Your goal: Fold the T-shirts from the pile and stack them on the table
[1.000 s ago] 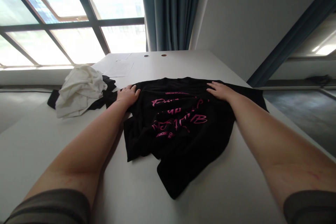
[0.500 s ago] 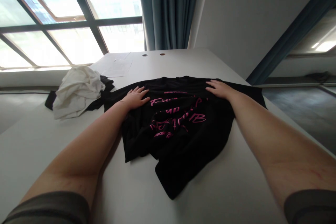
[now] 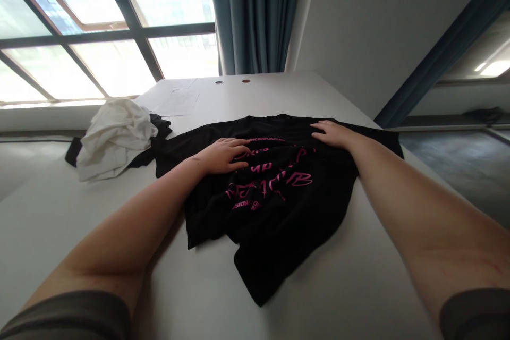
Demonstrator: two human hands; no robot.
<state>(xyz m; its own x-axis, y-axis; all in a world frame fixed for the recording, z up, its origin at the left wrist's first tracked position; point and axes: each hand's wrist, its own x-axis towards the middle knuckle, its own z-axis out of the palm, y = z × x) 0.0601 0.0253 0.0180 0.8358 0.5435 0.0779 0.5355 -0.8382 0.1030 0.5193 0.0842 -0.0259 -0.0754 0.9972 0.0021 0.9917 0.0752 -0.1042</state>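
Observation:
A black T-shirt [image 3: 279, 207] with pink lettering lies rumpled on a white table [image 3: 342, 287]. My left hand [image 3: 223, 155] rests flat on the shirt's upper middle, fingers stretched toward the right over the print. My right hand [image 3: 332, 134] lies flat on the shirt near its far right shoulder, fingers extended. Neither hand holds anything.
A crumpled white garment [image 3: 113, 135] sits on a dark cloth [image 3: 161, 126] at the table's left. Sheets of paper [image 3: 179, 100] lie farther back. Two round holes [image 3: 231, 81] mark the table's far end. Windows, a blue curtain and a wall stand beyond.
My left hand has slid to the right across the shirt, from its left edge onto the pink print. My right hand has stayed in place.

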